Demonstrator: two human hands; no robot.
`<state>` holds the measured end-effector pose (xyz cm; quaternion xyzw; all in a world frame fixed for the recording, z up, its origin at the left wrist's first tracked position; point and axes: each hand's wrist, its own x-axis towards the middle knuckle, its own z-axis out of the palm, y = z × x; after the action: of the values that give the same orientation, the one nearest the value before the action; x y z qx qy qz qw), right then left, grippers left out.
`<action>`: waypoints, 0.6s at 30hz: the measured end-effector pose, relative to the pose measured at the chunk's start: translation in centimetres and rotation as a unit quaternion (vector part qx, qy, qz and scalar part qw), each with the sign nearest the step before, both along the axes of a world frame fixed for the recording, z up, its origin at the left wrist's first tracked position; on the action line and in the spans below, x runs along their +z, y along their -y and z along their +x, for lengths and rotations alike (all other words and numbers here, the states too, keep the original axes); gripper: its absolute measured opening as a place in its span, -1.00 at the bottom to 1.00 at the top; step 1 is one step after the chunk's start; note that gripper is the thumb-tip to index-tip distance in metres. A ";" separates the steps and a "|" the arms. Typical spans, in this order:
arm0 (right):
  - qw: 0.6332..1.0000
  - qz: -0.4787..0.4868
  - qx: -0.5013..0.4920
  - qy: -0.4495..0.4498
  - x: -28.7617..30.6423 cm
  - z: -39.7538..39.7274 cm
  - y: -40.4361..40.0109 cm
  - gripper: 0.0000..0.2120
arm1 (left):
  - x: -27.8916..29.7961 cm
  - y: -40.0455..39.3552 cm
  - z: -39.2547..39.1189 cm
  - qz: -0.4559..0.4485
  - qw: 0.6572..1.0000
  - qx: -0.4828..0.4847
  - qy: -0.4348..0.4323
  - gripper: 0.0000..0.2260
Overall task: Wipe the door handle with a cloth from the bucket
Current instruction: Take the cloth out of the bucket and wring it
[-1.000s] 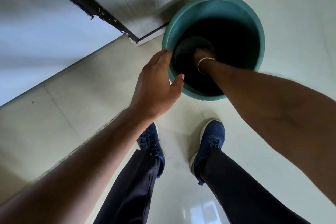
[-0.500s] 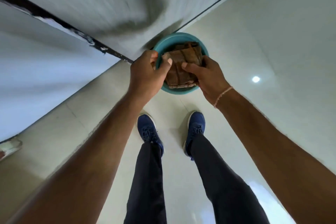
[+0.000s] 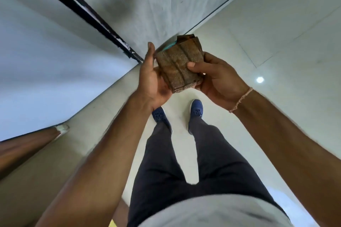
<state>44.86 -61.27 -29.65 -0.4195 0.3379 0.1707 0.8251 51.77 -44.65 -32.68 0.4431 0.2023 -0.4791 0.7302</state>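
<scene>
A folded brown patterned cloth (image 3: 180,63) is held up in front of me, between both hands. My right hand (image 3: 215,80) grips its right edge, thumb on top. My left hand (image 3: 154,77) lies flat under its left side, fingers straight and palm up. Only a sliver of the teal bucket (image 3: 170,46) shows behind the cloth, down on the floor. No door handle is in view.
A grey door (image 3: 147,5) with a black edge strip (image 3: 83,12) stands ahead, with a pale wall (image 3: 36,64) to the left. My blue shoes (image 3: 196,111) stand on a glossy tiled floor (image 3: 276,42). A brown wooden piece (image 3: 24,147) juts in at the lower left.
My right hand has lifted the cloth out of the bucket and both hands have raised it toward me. I have stood up, so the bucket is now nearly hidden behind the cloth.
</scene>
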 end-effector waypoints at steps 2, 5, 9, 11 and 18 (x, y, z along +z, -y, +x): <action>1.000 -0.018 0.019 0.009 2.0 -0.5 0.1 -0.71 | 2.1 -0.8 -1.3 0.003 1.000 0.021 -0.022 -0.17; 0.988 -0.146 0.041 0.010 3.8 -0.9 -0.2 -0.77 | 4.2 -2.1 -2.7 0.025 0.998 0.028 0.055 -0.39; 0.916 -0.381 0.116 0.040 4.7 -0.9 -1.0 -0.64 | 6.4 -3.1 -3.5 0.071 0.988 0.055 0.123 -0.60; 0.865 -0.474 0.149 0.076 4.8 -0.9 -1.5 -0.65 | 7.5 -3.2 -3.6 0.079 0.986 0.064 0.136 -0.61; 0.792 -0.526 0.250 0.184 6.5 -1.3 -3.8 -0.50 | 10.0 -3.5 -5.3 0.137 0.968 0.141 0.154 -0.63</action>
<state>43.54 -57.46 -23.17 -0.8820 0.1000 0.0868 0.4523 46.42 -41.19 -22.72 0.5743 0.2115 -0.2652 0.7450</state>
